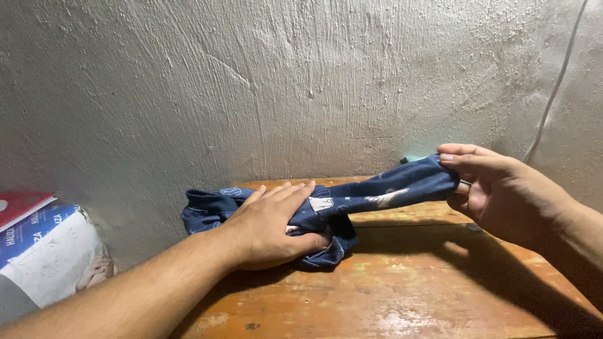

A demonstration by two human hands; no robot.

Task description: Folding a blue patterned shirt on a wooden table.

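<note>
A dark blue cloth with small white prints (377,194) lies stretched across the back of a worn wooden table (402,295), close to the wall. My left hand (273,226) presses flat on the bunched left part of the cloth, thumb curled under a fold. My right hand (496,191) pinches the cloth's right end between thumb and fingers and holds it lifted a little above the table, pulled taut.
A rough plastered grey wall (301,81) rises right behind the table. A thin white cable (556,88) runs down the wall at the right. Stacked books, red and blue-white (38,238), sit at the far left, beside the table.
</note>
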